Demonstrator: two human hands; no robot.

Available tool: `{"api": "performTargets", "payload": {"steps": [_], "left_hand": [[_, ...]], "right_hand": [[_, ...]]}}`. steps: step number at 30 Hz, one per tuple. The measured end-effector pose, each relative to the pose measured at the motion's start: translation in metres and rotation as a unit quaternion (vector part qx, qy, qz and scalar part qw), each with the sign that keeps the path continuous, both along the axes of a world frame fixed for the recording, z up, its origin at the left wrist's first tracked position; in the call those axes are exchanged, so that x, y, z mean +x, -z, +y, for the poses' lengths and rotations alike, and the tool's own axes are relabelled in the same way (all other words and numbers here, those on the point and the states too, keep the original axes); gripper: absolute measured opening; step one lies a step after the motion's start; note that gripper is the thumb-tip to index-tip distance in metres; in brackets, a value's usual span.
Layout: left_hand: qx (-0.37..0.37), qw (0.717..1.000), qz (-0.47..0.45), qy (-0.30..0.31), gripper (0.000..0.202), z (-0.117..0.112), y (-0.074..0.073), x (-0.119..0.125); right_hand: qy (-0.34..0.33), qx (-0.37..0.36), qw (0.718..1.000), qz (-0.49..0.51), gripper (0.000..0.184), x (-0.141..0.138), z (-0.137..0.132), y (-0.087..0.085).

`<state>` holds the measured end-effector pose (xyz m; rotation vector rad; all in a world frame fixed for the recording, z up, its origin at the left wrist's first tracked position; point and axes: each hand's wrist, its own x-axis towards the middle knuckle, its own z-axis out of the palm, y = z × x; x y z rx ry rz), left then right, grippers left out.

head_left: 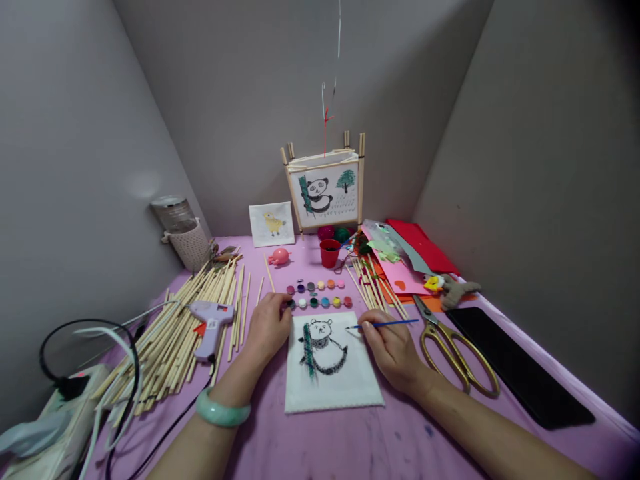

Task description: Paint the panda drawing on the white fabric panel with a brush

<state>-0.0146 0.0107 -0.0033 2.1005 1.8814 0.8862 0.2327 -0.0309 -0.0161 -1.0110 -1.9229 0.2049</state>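
Note:
A white canvas [350, 387] lies flat on the table, painted with a black-outlined panda and a green bamboo stalk. Pinched in my right hand [393, 348] is a thin paintbrush [395, 323] with a blue handle, its tip over the canvas's upper right part. My left hand [270, 325] rests by the canvas's upper left corner, fingers bent around the left end of a paint pot strip [325, 302]. A second strip of paint pots [321, 285] lies just behind, lids up.
Wooden sticks [175, 333] and a glue gun [213, 323] with cables lie left. Scissors [450, 340], a black phone [520, 367] and coloured felt sheets [420, 243] lie right. Behind stand a red cup [329, 253], a chick picture [273, 225] and a panda lantern [327, 193].

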Motion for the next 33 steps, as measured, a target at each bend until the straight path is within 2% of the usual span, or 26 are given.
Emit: {"api": "performTargets", "payload": {"steps": [12, 18, 33], "left_hand": [[-0.012, 1.0, 0.001, -0.002, 0.027, -0.0008, -0.0027, 0.001], [-0.005, 1.0, 0.004, -0.003, 0.026, -0.0006, -0.0018, 0.0007], [-0.005, 1.0, -0.004, 0.0, 0.027, -0.0006, -0.0016, 0.0007]], "right_hand": [[-0.011, 0.013, 0.998, -0.057, 0.018, -0.0013, -0.0003, -0.004], [0.003, 0.04, 0.999, -0.029, 0.016, 0.0003, -0.0022, -0.0035], [-0.005, 0.022, 0.998, -0.057, 0.018, -0.0008, -0.0003, -0.0027]]}}
